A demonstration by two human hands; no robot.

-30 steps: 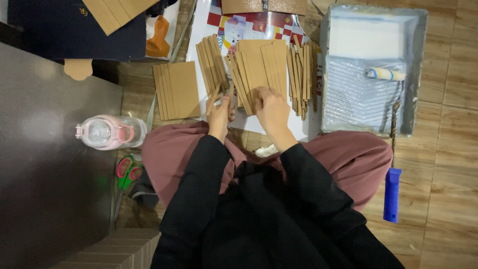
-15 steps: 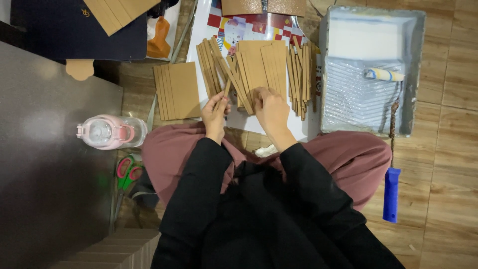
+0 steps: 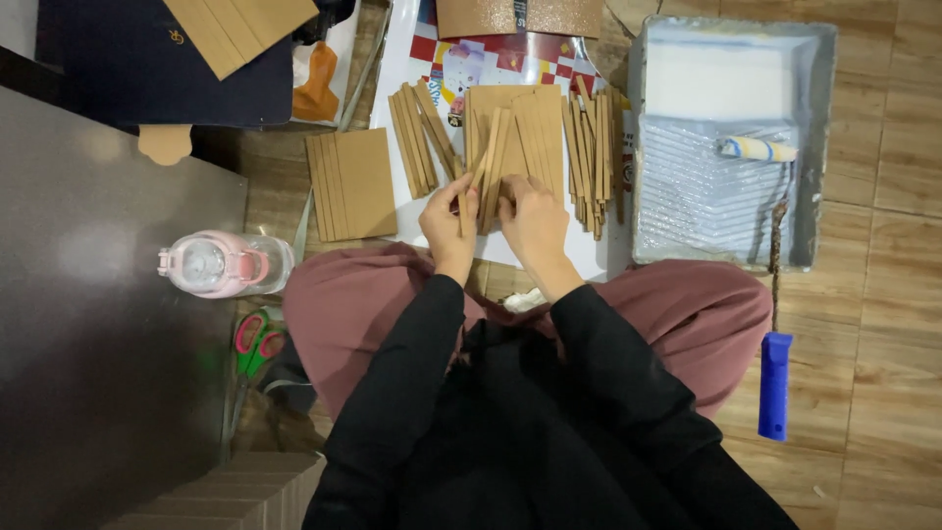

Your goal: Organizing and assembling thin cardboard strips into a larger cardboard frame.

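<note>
Since half a second ago, loose strip (image 3: 488, 169) swung upright. Left hand (image 3: 446, 221) pinching its lower end; right hand (image 3: 533, 218) pressing cardboard stack (image 3: 530, 128), fingertips hidden, grip unclear.

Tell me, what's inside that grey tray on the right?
In the tray lies a small paint roller, on the ribbed slope. The upper part looks pale and flat; whether that is paint or lining cannot be told. The roller's handle runs out over the tray's lower edge.
</note>
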